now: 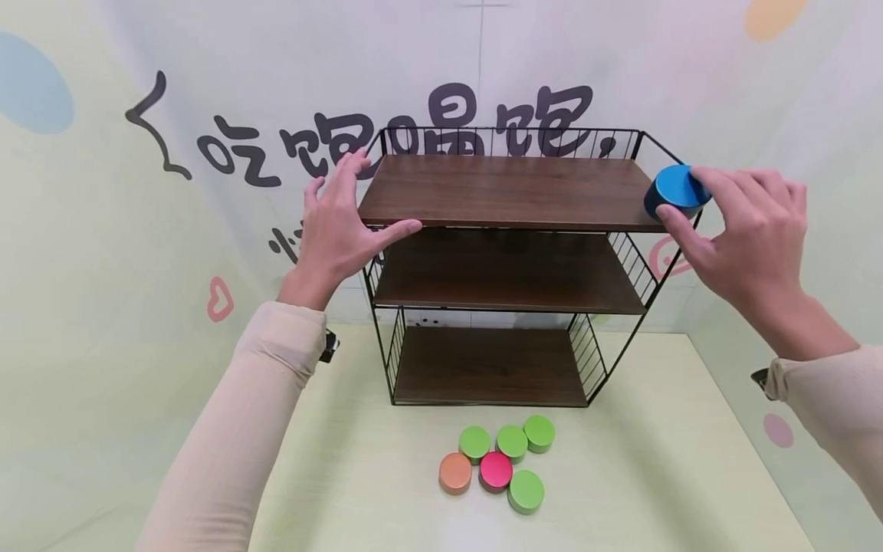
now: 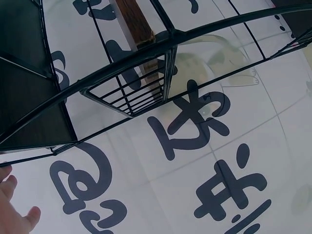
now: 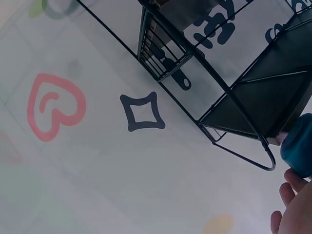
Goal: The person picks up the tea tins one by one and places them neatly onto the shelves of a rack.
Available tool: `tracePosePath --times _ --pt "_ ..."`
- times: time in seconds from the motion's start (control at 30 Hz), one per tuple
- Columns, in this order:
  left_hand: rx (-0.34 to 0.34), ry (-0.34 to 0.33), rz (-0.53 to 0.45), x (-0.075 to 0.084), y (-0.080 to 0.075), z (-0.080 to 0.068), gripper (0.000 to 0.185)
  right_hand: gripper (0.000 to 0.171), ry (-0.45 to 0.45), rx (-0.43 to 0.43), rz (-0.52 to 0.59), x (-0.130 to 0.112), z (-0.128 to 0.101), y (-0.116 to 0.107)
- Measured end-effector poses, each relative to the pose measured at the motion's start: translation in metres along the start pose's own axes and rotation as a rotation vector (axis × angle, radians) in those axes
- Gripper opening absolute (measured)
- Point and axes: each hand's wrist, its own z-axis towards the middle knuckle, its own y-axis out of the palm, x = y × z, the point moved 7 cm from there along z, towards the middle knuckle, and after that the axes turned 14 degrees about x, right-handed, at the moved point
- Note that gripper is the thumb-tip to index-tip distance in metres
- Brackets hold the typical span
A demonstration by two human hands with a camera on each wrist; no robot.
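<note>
My right hand pinches a short blue cylinder between thumb and fingers, at the front right corner of the rack's top shelf. In the right wrist view, part of the blue cylinder shows beside the shelf corner, above the fingers of the right hand. My left hand is spread at the top shelf's left end, its thumb along the front edge. Only some fingertips of the left hand show in the left wrist view. Whether it presses on the shelf, I cannot tell.
The black wire rack has a brown middle shelf and bottom shelf. On the pale table before it lie several green cylinders, an orange cylinder and a pink-red cylinder. A printed backdrop hangs behind.
</note>
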Motion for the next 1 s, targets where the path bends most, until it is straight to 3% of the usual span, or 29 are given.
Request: tracePosePath --times 0.37,0.53,1.0 --pt "0.003 0.002 -0.006 0.000 0.001 0.000 0.107 0.044 0.071 -0.118 -0.063 0.013 -0.001 0.010" --pt "0.006 -0.001 -0.009 0.000 0.001 0.000 0.107 0.044 0.087 -0.161 -0.087 0.014 -0.003 0.015" --pt "0.010 -0.006 -0.008 -0.001 0.000 -0.001 0.107 0.051 0.108 -0.173 -0.078 0.015 -0.006 0.017"
